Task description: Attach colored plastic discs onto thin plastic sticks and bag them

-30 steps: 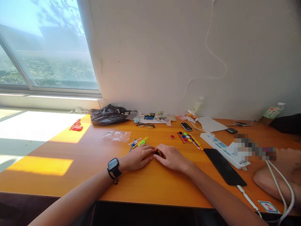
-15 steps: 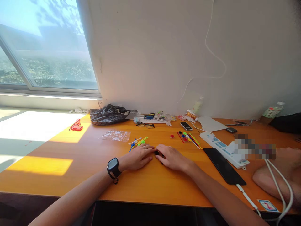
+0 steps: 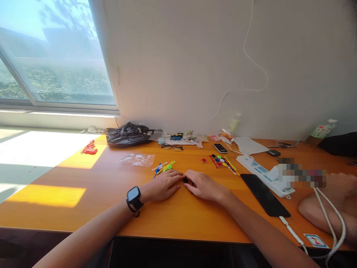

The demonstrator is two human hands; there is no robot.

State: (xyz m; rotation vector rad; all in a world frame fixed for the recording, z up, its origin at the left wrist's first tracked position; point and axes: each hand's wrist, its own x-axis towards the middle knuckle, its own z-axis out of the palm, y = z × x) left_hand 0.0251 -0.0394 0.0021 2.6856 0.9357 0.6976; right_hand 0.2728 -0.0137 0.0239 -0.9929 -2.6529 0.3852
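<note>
My left hand (image 3: pixel 165 185) lies palm down on the table, fingers stretched toward a small black disc (image 3: pixel 185 180). My right hand (image 3: pixel 203 184) curls around this black piece, thumb and fingers closed at its side; most of it is hidden under the fingers. Just beyond my left hand lie blue, white, yellow and green plastic sticks with round parts (image 3: pixel 164 168). A single red disc (image 3: pixel 203 160) sits past my right hand, left of several coloured discs (image 3: pixel 220 160) flanked by thin red, green and white sticks.
A red toy pistol (image 3: pixel 89 147), clear plastic bag (image 3: pixel 137 159) and black bag (image 3: pixel 128 135) lie left. Glasses (image 3: pixel 172 147) rest at the back. On the right are a power strip (image 3: pixel 262 173), a black tablet (image 3: pixel 264 194) on a cable, and another person's arm (image 3: pixel 320 208).
Both hands stay almost in place around the black disc. The whole view shifts very slightly; nothing else visibly moves.
</note>
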